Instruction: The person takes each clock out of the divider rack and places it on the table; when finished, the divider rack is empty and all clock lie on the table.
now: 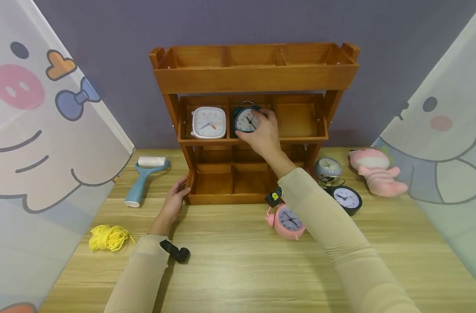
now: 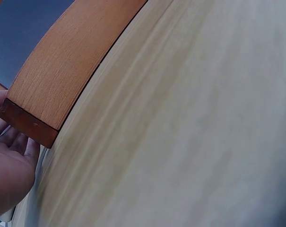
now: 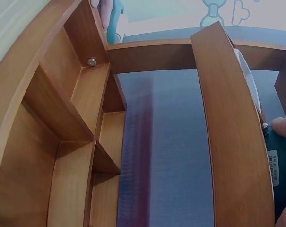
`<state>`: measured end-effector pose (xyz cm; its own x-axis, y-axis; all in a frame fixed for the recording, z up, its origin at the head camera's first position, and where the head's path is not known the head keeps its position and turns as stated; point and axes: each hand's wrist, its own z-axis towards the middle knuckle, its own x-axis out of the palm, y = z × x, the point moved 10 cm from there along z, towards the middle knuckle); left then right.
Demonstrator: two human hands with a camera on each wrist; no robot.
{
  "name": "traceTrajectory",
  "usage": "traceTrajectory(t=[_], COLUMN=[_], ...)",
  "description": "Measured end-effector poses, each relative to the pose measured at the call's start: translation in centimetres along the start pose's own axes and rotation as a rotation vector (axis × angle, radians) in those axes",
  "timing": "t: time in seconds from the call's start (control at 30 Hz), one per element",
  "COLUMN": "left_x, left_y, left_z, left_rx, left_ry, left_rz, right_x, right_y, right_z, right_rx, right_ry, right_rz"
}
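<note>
"White clock (image 1: 208,122) placed?"

"Yes: middle tier (image 1: 300,139), left compartment (image 1: 204,101). Dark green clock (image 1: 244,121): centre compartment (image 1: 266,101), pinched between thumb and fingers of right hand (image 1: 264,132)."

"Unshelved?"

"Pink clock (image 1: 287,223), black clock (image 1: 346,198), pale clock (image 1: 327,167): on table (image 1: 230,252). Rack (image 1: 257,80) corner: in curled grip of left hand (image 1: 174,201)."

The right hand (image 1: 264,130) partly hides the dark-green clock (image 1: 245,121).

The rack (image 1: 257,79) is smooth, faintly glossy wood, its bottom tier's end showing a shiny metal screw (image 3: 91,61). The teal clock (image 1: 243,123) looks like smooth plastic. Near the far right corner of the smooth, wood-grained desk (image 1: 230,261), the plush toy (image 1: 374,171) is matt, fuzzy cloth; toward the left edge, the yellow cord (image 1: 108,238) looks matt.
</note>
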<state>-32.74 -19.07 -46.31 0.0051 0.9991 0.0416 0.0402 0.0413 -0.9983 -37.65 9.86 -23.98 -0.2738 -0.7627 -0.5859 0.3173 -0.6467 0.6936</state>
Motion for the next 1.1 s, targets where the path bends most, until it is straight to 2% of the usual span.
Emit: traceTrajectory(t=[0.57,0.87,1.1], left_x=[0.0,0.0,0.1], left_y=[0.0,0.2,-0.3], left_z=[-0.1,0.0,-0.2], left_rx=[-0.012,-0.035,-0.037], left_ry=[0.002,0.001,-0.004], left_rz=[-0.013,-0.039,-0.034], right_x=[-1.4,-2.8,-3.5], right_y=[0.0,0.9,1.7], right_z=[-0.7,-1.5,-2.6], right_rx=[-0.055,-0.061,-0.112], right_ry=[-0.106,-0.113,-0.112], right_rz=[0.163,0.212,0.225])
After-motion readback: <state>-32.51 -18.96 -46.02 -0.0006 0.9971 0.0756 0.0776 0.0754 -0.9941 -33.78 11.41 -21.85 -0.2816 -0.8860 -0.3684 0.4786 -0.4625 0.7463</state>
